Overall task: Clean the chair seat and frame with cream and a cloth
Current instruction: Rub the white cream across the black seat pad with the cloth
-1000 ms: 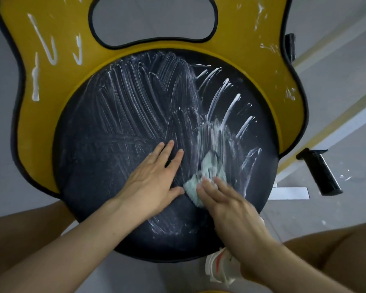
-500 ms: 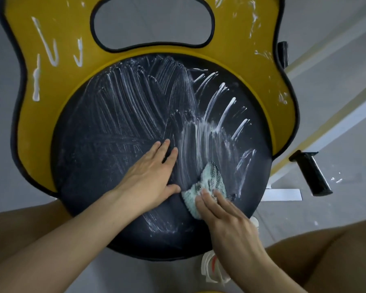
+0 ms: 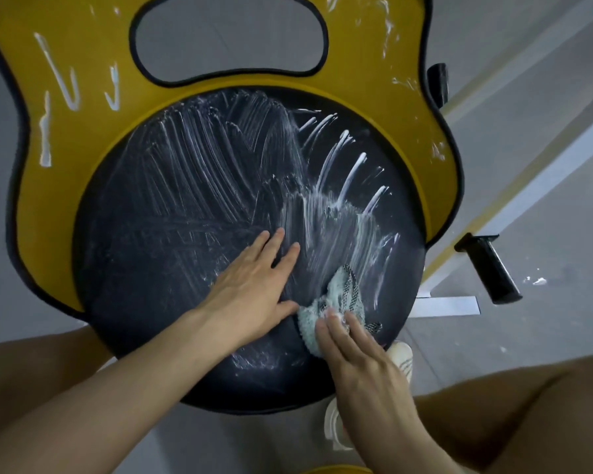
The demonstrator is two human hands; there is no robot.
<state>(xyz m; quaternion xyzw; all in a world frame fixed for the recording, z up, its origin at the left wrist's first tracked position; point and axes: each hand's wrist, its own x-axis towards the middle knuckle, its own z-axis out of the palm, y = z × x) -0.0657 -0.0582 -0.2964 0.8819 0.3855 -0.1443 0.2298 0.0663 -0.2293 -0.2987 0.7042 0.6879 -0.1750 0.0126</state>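
My left hand (image 3: 250, 295) lies flat on the round dark seat (image 3: 158, 268), with the fingers straight and close together and pointing up toward the backrest. The thumb is stretched out to the side, its tip just beside the cloth (image 3: 336, 299). My right hand (image 3: 360, 367) presses on the near end of that pale green cloth with straight fingers held side by side, neither curled round it nor pinching it. The cloth is bunched on the lower right part of the seat, near the edge, and its far end shows beyond my fingertips. White cream (image 3: 322, 213) is smeared in long strokes over most of the seat, thickest above the cloth. Thin lines of cream (image 3: 62, 80) sit on the left side of the yellow frame (image 3: 374, 63). A black armrest (image 3: 490, 268) sticks out to the right, and a white shoe (image 3: 403, 360) shows below the seat's edge.
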